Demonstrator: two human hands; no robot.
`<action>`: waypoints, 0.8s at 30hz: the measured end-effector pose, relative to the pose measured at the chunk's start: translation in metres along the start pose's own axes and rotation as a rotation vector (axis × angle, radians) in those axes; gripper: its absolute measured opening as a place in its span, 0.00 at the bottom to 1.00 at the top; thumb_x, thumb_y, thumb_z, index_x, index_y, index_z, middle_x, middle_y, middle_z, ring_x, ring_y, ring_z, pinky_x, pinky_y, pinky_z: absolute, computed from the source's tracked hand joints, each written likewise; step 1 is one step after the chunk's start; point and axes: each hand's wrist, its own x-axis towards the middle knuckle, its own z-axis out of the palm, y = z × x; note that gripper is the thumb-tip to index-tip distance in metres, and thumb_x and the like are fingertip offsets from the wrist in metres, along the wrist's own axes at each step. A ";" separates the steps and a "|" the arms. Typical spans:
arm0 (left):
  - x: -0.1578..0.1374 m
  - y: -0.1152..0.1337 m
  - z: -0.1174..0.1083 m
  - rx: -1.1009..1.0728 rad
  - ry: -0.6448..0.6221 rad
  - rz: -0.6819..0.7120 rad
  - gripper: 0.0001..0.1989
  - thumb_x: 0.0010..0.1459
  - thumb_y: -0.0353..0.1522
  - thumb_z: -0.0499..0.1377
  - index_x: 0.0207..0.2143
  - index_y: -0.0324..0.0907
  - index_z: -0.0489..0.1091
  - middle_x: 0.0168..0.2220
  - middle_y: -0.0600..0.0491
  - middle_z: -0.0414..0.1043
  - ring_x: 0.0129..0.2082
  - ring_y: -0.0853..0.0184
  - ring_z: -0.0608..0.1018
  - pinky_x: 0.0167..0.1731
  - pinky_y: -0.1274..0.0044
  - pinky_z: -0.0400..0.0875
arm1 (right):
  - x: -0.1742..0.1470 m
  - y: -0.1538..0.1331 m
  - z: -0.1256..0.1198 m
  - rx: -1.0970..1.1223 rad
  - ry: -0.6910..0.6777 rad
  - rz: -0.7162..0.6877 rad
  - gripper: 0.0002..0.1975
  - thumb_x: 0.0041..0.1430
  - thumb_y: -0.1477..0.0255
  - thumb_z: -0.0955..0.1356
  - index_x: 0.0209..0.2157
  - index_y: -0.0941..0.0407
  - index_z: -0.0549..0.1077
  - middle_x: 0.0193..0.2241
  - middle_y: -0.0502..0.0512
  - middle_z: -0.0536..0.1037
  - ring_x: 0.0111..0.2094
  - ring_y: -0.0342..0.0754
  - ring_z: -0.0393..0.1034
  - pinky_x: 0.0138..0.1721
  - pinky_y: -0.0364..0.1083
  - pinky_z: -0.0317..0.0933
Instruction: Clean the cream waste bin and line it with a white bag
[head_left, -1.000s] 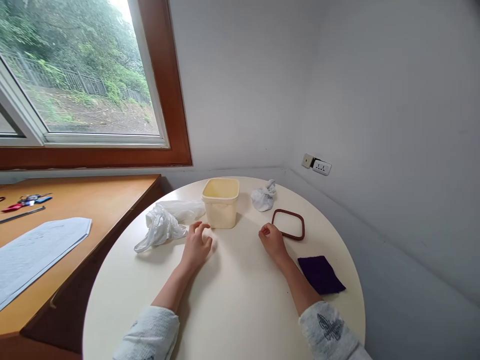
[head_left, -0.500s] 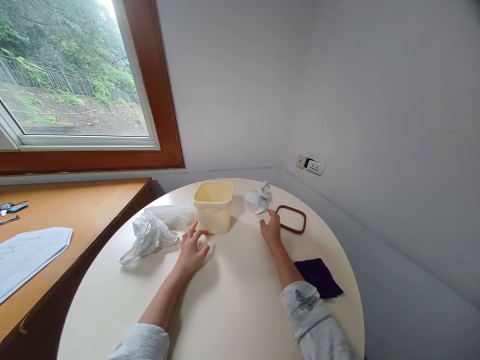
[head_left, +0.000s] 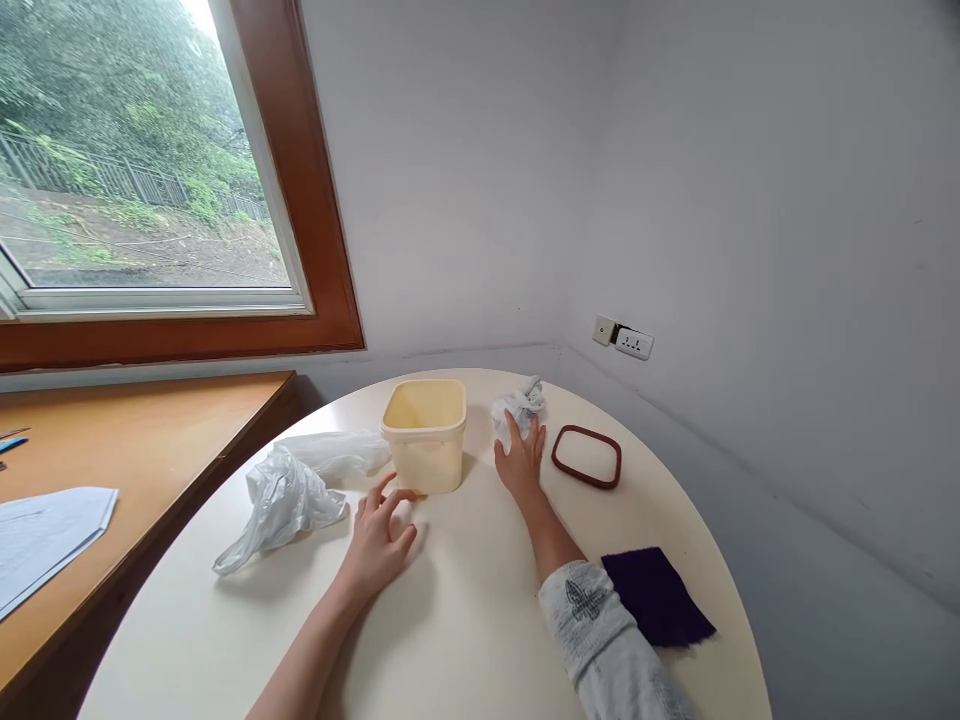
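At the far side of the round table stands a cream plastic tub [head_left: 427, 455] without a lid. My left hand [head_left: 381, 535] rests just in front of its near left corner, fingers spread and holding nothing. My right hand [head_left: 521, 460] reaches over the near side of a knotted white plastic bag [head_left: 517, 402], its fingers apart; whether they touch the bag I cannot tell. To the right of that hand lies a brown rounded rectangular frame [head_left: 587, 457]. A dark purple cloth piece [head_left: 660, 597] lies beside my right sleeve.
Crumpled clear-white plastic bags [head_left: 292, 495] lie left of the tub on the cream table [head_left: 465, 630]. A wooden desk [head_left: 172, 430] with papers [head_left: 52, 540] adjoins on the left. A wall socket [head_left: 634, 343] sits beyond the table's right edge.
My right hand has moved left and away from me, from beside the brown frame to the knotted bag, fingers spreading. My left hand stays near the tub. The camera view has shifted slightly.
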 end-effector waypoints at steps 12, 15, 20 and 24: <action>0.000 -0.001 0.001 -0.004 0.019 0.014 0.15 0.45 0.28 0.53 0.37 0.47 0.68 0.56 0.49 0.54 0.42 0.60 0.67 0.46 0.62 0.64 | 0.015 0.005 0.011 0.084 0.083 0.068 0.28 0.58 0.61 0.56 0.60 0.54 0.52 0.61 0.62 0.49 0.61 0.60 0.38 0.55 0.62 0.38; 0.000 -0.003 0.002 -0.012 0.021 0.018 0.15 0.45 0.28 0.53 0.38 0.47 0.68 0.56 0.49 0.54 0.42 0.60 0.67 0.46 0.61 0.64 | 0.015 0.005 0.012 0.108 0.121 0.057 0.28 0.59 0.63 0.55 0.59 0.57 0.51 0.60 0.65 0.52 0.61 0.59 0.40 0.55 0.60 0.39; -0.001 -0.003 0.001 -0.019 0.015 0.006 0.15 0.46 0.29 0.53 0.38 0.48 0.67 0.56 0.49 0.53 0.42 0.60 0.67 0.47 0.61 0.63 | 0.013 0.004 0.009 0.117 0.151 0.048 0.26 0.59 0.65 0.54 0.58 0.58 0.53 0.59 0.65 0.54 0.61 0.58 0.42 0.55 0.59 0.40; -0.001 -0.003 0.000 -0.023 0.026 -0.002 0.15 0.46 0.29 0.53 0.38 0.48 0.68 0.55 0.49 0.54 0.43 0.59 0.67 0.47 0.61 0.63 | 0.007 0.003 0.004 0.126 0.164 0.035 0.26 0.59 0.66 0.53 0.58 0.58 0.54 0.59 0.64 0.55 0.60 0.58 0.44 0.55 0.58 0.39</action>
